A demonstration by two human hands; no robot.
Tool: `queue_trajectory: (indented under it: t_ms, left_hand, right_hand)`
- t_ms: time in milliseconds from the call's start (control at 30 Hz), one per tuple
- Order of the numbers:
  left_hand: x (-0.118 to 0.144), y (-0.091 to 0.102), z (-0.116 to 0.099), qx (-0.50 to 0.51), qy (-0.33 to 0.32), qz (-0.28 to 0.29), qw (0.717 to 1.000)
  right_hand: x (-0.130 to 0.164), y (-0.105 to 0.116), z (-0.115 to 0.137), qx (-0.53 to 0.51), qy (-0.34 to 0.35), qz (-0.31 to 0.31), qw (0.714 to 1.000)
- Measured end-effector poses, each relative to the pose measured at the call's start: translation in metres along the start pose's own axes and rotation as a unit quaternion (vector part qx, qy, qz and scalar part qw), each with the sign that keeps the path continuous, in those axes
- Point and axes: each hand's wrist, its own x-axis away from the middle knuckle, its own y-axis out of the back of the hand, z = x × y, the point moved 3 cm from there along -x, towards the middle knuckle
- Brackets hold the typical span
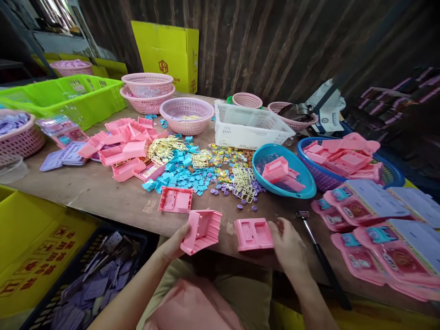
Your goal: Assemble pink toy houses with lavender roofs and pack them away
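My left hand (177, 245) is closed on a hollow pink plastic housing (202, 231), its open side turned up and to the right. To its right is a pink plastic panel (254, 234) with two rectangular recesses. My right hand (288, 243) has its fingers curled at that panel's right edge, gripping it; some fingertips are hidden. Just beyond my left hand, another pink panel (176, 200) lies on the table with its ribbed inside up. A hammer-like tool (321, 256) with a black handle and metal head lies right of my right hand.
Loose pink housings (127, 146), small blue parts (192, 176) and cream sprues (244, 183) cover the table's middle. A blue basin (305, 181), white basket (254, 137) and pink-and-purple assemblies (395, 252) stand right. A dark crate of purple parts (96, 288) sits lower left.
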Motion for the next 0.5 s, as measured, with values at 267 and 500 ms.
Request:
queue_trajectory:
  t_ms: [267, 500]
  left_hand:
    - [-0.011, -0.041, -0.017, -0.118, -0.106, 0.017, 0.987]
    - [-0.009, -0.033, -0.016, -0.204, -0.174, 0.013, 0.963]
  right_hand:
    - [0.024, -0.027, 0.066, 0.249, 0.096, 0.25, 0.931]
    - [0.021, -0.022, 0.047, 0.189, 0.115, 0.303, 0.927]
